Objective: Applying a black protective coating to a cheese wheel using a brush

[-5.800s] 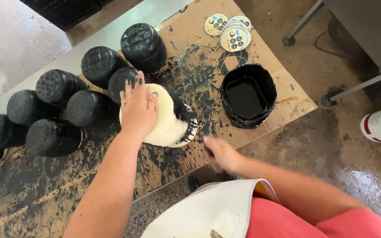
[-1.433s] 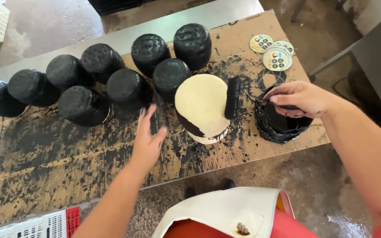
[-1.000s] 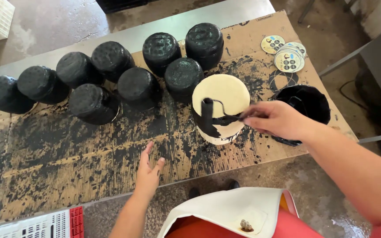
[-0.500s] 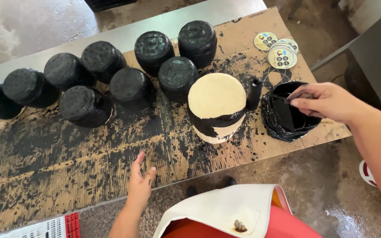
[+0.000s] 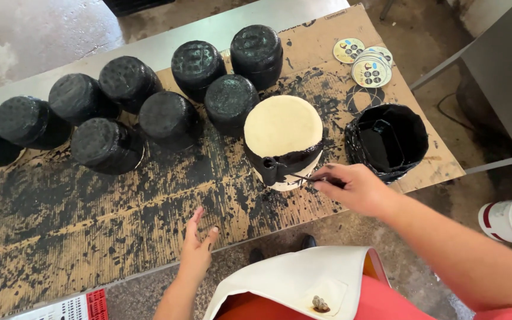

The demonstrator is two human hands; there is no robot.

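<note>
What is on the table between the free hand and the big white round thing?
Nothing stands there: the head view shows only bare cardboard, smeared with black, between the left hand and the cream round block.

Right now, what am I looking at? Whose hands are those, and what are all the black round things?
The picture comes from a camera worn on a person's head, looking down at their own two hands. The table is covered with cardboard splattered with black paint. The right hand holds a thin brush against a cream-coloured round block, which has a black band painted round its side. The left hand rests open on the cardboard edge, holding nothing. Behind stand many round blocks already painted black. To the right is a black tub of paint, and beyond it a small pile of round stickers.
</note>
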